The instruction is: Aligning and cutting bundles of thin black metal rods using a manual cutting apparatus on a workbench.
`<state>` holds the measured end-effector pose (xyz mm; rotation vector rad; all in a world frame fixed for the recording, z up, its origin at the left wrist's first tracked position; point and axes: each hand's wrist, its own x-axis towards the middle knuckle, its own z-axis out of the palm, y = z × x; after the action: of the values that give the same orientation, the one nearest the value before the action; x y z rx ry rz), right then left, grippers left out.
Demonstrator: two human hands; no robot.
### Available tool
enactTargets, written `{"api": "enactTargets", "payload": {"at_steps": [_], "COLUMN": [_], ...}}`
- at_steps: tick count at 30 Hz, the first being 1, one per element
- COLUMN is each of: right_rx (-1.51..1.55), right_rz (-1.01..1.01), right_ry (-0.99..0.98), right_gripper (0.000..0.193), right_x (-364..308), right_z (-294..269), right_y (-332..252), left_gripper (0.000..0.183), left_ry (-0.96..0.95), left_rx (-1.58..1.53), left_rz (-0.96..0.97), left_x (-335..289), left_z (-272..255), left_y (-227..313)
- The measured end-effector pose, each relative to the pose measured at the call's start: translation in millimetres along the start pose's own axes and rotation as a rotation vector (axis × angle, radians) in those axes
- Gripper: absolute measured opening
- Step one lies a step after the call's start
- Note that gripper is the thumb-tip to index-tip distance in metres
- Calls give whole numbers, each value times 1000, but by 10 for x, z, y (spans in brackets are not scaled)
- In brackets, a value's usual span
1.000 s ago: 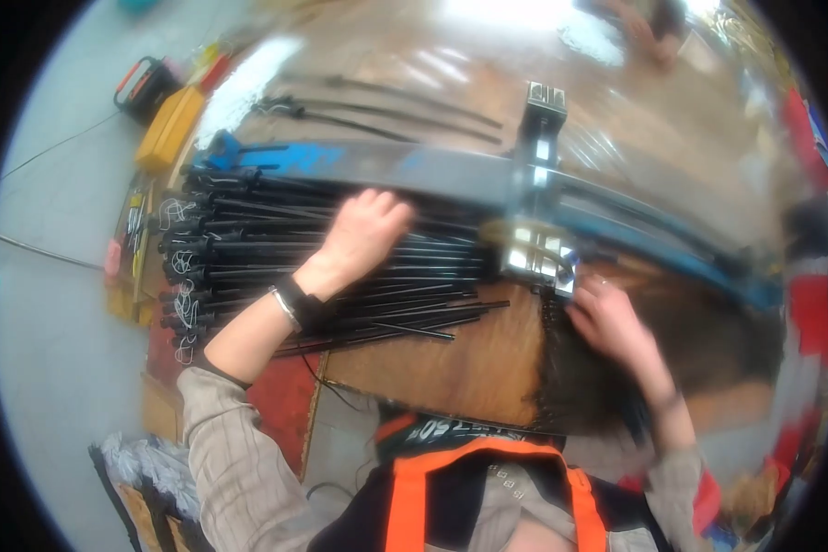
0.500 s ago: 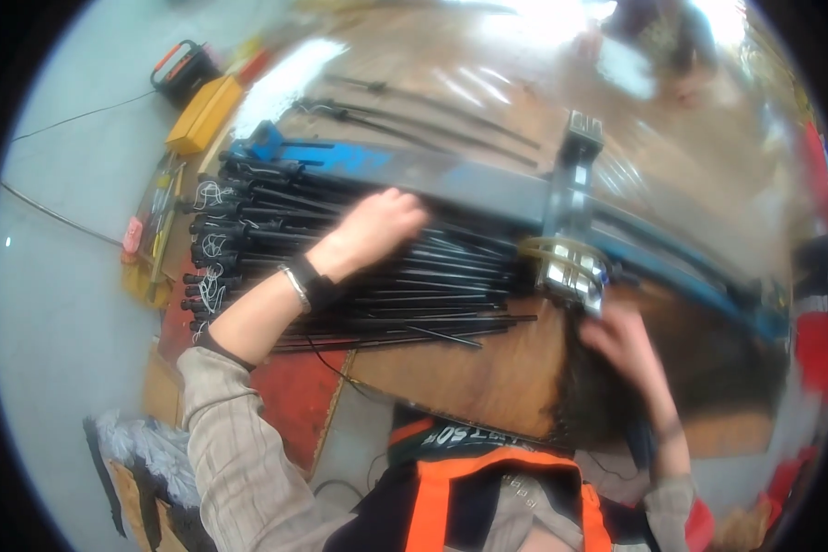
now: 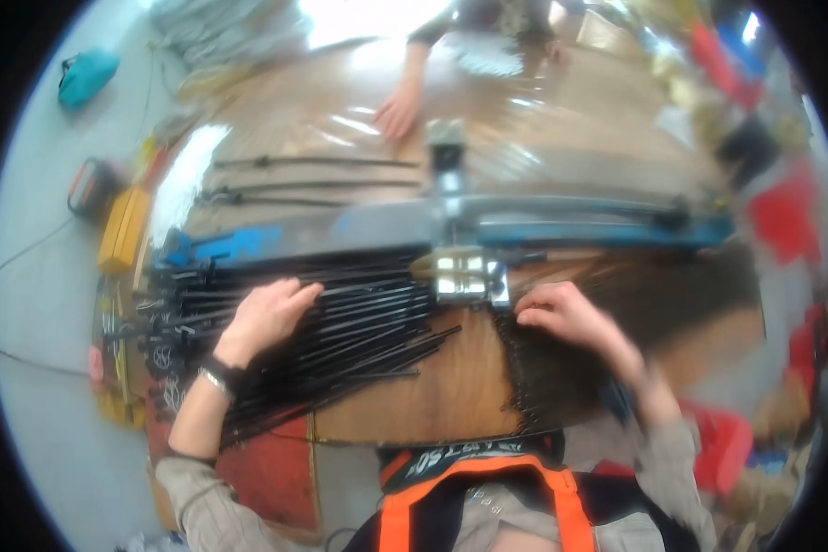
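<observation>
My left hand is closed over a wide bundle of thin black rods, just left of the middle. Its fingers curl down among them, and what they grip is hidden. Dark thicker ends and loops of white cord lie at the bundle's left. My right hand is closed, thumb and fingertips together, beside a shiny metal block on a fixture. Anything small in its fingertips is lost in blur. A dark pile of fine strands or thin rods lies beneath and beyond this hand.
A long blue-grey beam crosses the table behind the block. Behind it lie several separate black rods. Another person's hand rests on the far tabletop. A yellow box stands at the left edge, and a red board at the front left.
My view has swung, so the beam now lies nearly level. My left hand has come back lower over the rods; my right hand stays near the metal block. The other person's hand shows more plainly.
</observation>
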<state>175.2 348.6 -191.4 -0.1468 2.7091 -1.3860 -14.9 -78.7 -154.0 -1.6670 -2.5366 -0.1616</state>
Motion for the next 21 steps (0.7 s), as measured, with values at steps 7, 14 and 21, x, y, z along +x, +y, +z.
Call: {"api": "enactTargets", "payload": {"at_steps": [7,14,21], "right_rx": [-183,-66,-28], "right_rz": [-232,-338,-502], "right_ry": [39,275,408], "right_gripper": [26,26,21], "right_x": [-100,-364,-437], "right_z": [121,224,295], "right_y": [-86,3,29], "left_gripper": [26,27,31], "left_ry": [-58,-22,-45], "left_rx": [16,-19,-72], "left_rz": [38,29,53], "left_x": [328,358,504], "left_z": [-310,-350,-329], "left_y": [834,1041,1427]}}
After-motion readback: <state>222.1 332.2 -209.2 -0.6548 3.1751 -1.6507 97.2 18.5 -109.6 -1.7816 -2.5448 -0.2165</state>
